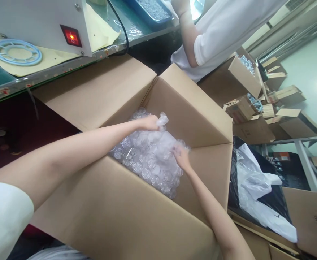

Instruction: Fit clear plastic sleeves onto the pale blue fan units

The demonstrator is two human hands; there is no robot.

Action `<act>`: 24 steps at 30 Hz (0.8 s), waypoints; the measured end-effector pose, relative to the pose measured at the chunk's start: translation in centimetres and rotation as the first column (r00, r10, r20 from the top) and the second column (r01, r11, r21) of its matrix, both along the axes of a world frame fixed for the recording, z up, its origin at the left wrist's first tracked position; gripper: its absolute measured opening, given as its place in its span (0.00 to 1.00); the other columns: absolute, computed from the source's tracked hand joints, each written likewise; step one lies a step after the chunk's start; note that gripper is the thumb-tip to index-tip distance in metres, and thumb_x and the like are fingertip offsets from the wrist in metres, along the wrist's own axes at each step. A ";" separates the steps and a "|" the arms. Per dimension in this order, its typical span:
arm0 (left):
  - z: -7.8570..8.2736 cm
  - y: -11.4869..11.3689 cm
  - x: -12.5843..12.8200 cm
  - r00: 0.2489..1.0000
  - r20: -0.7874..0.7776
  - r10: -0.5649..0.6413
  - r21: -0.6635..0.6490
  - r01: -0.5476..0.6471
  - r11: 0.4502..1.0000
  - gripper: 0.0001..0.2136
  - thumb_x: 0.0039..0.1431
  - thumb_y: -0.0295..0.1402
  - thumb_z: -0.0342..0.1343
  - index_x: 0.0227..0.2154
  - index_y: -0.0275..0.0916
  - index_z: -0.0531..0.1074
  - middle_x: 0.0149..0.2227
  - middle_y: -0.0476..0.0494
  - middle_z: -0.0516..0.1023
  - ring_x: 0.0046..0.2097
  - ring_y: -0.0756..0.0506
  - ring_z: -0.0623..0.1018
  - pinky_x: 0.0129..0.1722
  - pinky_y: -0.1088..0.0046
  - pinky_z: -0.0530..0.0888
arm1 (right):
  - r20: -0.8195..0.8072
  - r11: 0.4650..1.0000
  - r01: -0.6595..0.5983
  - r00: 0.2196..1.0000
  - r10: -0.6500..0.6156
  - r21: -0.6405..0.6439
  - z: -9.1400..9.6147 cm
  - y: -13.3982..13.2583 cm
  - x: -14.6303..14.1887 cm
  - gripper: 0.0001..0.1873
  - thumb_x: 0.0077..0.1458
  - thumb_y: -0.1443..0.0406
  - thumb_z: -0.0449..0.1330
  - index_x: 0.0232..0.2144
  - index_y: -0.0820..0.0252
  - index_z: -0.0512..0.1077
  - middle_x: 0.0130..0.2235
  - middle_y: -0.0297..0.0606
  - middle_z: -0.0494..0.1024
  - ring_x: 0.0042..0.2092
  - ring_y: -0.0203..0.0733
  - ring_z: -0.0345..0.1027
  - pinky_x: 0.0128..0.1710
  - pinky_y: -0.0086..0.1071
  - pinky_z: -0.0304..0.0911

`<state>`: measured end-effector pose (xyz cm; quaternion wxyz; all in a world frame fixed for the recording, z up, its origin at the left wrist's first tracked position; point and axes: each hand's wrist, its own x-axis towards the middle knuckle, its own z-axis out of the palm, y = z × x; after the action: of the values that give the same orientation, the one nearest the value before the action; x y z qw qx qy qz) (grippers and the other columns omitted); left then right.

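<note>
Both my hands reach into a large open cardboard box (199, 115). Inside lies a heap of clear round plastic pieces (146, 173), their faces marked with spoke-like lines. A thin, cloudy plastic sheet (158, 142) is spread over part of the heap; whether it is a bag I cannot tell. My left hand (148, 122) is closed around one edge of it, and a crumpled end sticks out past the fingers. On the other side, my right hand (182, 157), slightly blurred, pinches the sheet near the box's right wall.
At upper left, a workbench (137, 36) carries a machine with a lit red switch (71, 36), a pale blue ring (17, 52) and a blue tray (154, 11). A person in a white shirt (226, 29) stands beyond the box. More cartons (250, 130) and plastic bags (253, 180) sit at right.
</note>
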<state>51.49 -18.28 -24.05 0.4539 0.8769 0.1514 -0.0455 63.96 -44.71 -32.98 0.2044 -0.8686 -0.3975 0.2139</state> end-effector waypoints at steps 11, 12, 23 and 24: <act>-0.3 -0.4 -0.2 0.998 -0.059 0.009 -0.248 -0.023 0.968 0.05 0.48 0.30 0.57 0.27 0.34 0.73 0.31 0.42 0.77 0.34 0.45 0.75 0.32 0.72 0.69 | -0.466 0.871 0.475 0.803 -0.372 0.123 -0.4 0.2 -0.2 0.08 0.60 0.63 0.58 0.36 0.65 0.70 0.33 0.32 0.72 0.29 0.31 0.66 0.28 0.28 0.66; -0.4 -0.4 -0.2 0.998 -0.064 0.014 -0.255 -0.030 0.966 0.05 0.49 0.30 0.57 0.27 0.34 0.73 0.31 0.43 0.77 0.34 0.45 0.75 0.32 0.71 0.70 | -0.519 0.841 0.520 0.765 -0.383 0.146 0.1 0.4 -0.1 0.08 0.60 0.64 0.58 0.37 0.65 0.69 0.33 0.32 0.72 0.29 0.31 0.66 0.28 0.27 0.65; 0.3 -0.2 -0.2 0.997 -0.076 0.009 -0.304 -0.032 0.952 0.07 0.55 0.33 0.53 0.31 0.35 0.71 0.34 0.41 0.78 0.34 0.46 0.77 0.31 0.71 0.72 | -0.922 0.568 0.815 0.298 -0.249 0.110 4.4 3.2 -0.7 0.04 0.58 0.72 0.58 0.30 0.66 0.68 0.27 0.28 0.68 0.24 0.26 0.61 0.20 0.20 0.59; 0.4 -0.1 -0.2 0.997 -0.070 0.012 -0.299 -0.033 0.954 0.07 0.53 0.34 0.54 0.32 0.35 0.71 0.35 0.41 0.78 0.35 0.45 0.77 0.32 0.71 0.72 | -0.934 0.554 0.828 0.262 -0.241 0.089 4.6 3.3 -0.8 0.04 0.58 0.72 0.58 0.30 0.66 0.68 0.27 0.27 0.68 0.23 0.26 0.60 0.20 0.20 0.59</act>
<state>51.29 -18.38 -23.67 0.5768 0.7941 0.1679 -0.0921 63.15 -41.45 -28.40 0.6832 -0.6174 0.0587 0.3854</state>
